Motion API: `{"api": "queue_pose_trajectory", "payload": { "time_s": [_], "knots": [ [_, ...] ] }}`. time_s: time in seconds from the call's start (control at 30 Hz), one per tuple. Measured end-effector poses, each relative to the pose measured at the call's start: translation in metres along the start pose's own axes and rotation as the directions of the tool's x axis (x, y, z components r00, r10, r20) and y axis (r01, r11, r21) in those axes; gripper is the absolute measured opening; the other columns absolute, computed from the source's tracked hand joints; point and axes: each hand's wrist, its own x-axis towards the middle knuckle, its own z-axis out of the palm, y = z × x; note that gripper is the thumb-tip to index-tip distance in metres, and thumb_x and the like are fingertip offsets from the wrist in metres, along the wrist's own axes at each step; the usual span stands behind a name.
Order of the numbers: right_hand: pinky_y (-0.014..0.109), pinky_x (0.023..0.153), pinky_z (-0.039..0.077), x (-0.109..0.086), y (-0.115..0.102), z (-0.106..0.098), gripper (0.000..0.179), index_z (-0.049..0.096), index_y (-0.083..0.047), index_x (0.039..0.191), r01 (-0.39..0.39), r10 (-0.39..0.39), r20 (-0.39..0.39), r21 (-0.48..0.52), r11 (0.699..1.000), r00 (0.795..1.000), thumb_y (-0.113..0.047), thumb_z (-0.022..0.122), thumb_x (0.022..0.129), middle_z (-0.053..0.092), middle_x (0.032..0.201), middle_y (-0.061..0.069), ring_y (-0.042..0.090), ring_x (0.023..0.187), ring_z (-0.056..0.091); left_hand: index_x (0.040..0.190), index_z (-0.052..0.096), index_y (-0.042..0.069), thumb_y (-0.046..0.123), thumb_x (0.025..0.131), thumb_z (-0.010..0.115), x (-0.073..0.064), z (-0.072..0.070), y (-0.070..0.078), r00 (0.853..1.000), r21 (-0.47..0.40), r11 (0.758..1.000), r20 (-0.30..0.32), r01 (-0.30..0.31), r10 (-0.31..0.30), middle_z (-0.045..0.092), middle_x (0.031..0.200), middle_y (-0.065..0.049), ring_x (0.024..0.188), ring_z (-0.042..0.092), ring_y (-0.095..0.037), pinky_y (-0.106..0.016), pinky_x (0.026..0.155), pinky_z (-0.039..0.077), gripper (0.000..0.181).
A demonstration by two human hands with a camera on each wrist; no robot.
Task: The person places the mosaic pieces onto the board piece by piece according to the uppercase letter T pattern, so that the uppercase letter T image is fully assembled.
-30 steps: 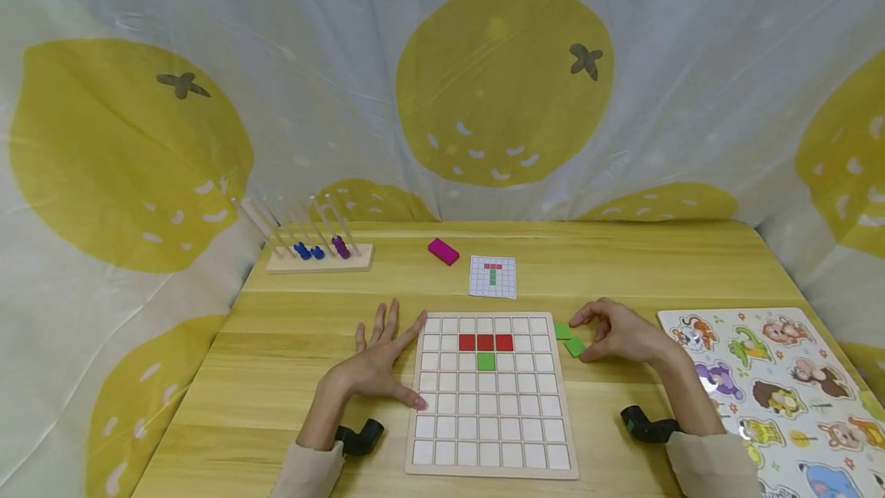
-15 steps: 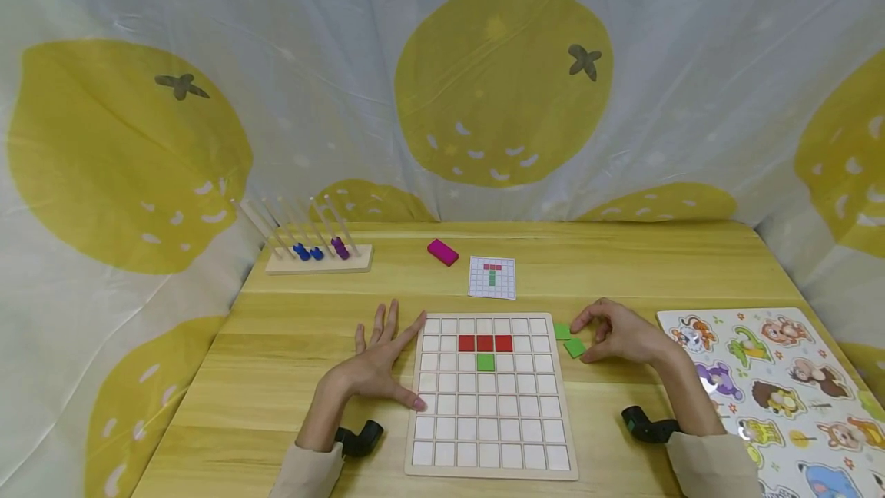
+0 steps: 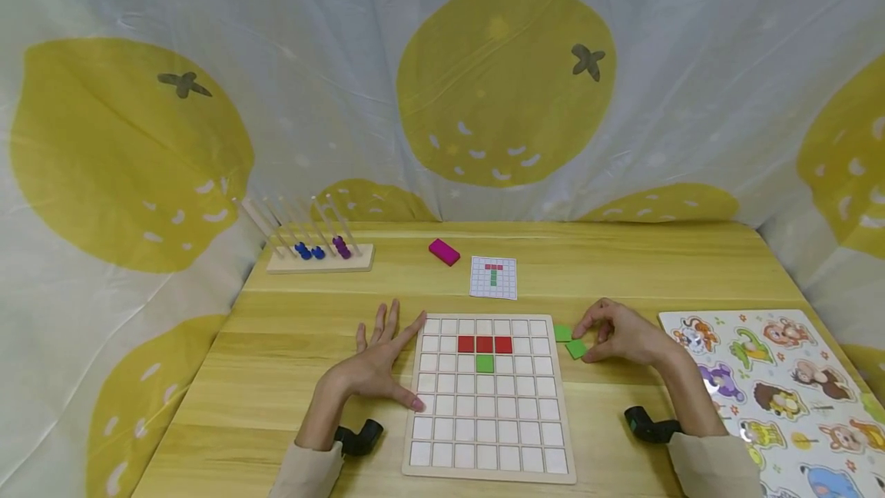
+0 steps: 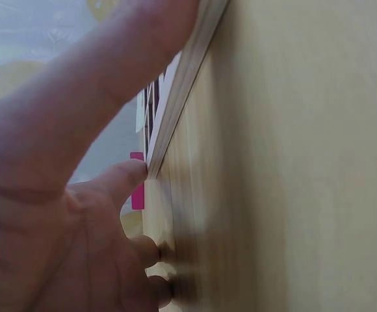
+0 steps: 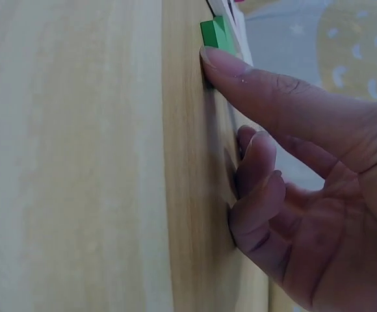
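Note:
My left hand [image 3: 373,367] lies spread at the left side of a wooden grid board [image 3: 570,444]. Its thumb and index fingertip touch the board's edge. Three red tiles [image 3: 485,344] form a row on the board, with one green tile [image 3: 485,363] under the middle one. Right of the board, my right hand [image 3: 618,335] has its thumb and index finger at a loose green tile [image 3: 576,349]. In the right wrist view the thumb [image 5: 224,63] touches green tile [image 5: 216,32], while the other fingers curl. A second loose green tile [image 3: 563,333] adjoins it.
Behind the board lies a pattern card [image 3: 493,277] printed with a red and green T. A magenta block [image 3: 444,252] sits further back. At back left stands a peg rack [image 3: 320,261] with blue and purple beads. An animal puzzle board [image 3: 760,375] occupies the right side.
Both hands keep almost the same place and pose. The tiles on the board have not changed; the view shifts only very slightly.

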Motion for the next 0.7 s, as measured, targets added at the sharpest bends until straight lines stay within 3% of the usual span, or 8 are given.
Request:
{"api": "queue_pose_trajectory", "payload": {
  "time_s": [0.2,0.43,0.7],
  "knots": [
    [0.023,0.068,0.050,-0.001,-0.001,-0.002,0.025,0.073,-0.006,0.101,0.000,0.000,-0.006,-0.095,0.995,1.000,-0.016,0.087,0.083,0.060,0.108,0.010,0.013,0.081,0.053,0.168,0.009,0.021,0.046,0.067,0.095,0.000,0.000,0.000,1.000,0.001,1.000,0.000,0.004,-0.004,-0.030,0.166,-0.026,0.153,-0.032,-0.049,-0.077,0.115,-0.021,0.135],
    [0.024,0.061,0.049,-0.004,-0.010,-0.007,0.026,0.075,-0.010,0.105,-0.037,0.027,-0.076,-0.139,0.990,0.997,-0.019,0.087,0.084,0.067,0.087,0.003,0.012,0.074,0.057,0.168,0.008,0.021,0.047,0.067,0.095,0.000,0.000,-0.001,1.000,0.002,1.000,0.001,0.006,-0.006,-0.030,0.167,-0.026,0.153,-0.032,-0.048,-0.077,0.116,-0.020,0.135],
    [0.021,0.054,0.040,0.004,-0.037,0.015,0.024,0.079,-0.016,0.104,0.122,-0.130,-0.139,-0.067,0.990,0.982,-0.017,0.088,0.082,0.070,0.090,0.004,0.007,0.068,0.051,0.168,0.008,0.022,0.047,0.066,0.095,0.000,0.001,0.000,1.000,0.005,1.000,-0.001,0.013,-0.013,-0.030,0.167,-0.025,0.153,-0.032,-0.047,-0.076,0.116,-0.021,0.136]
  ]
}}
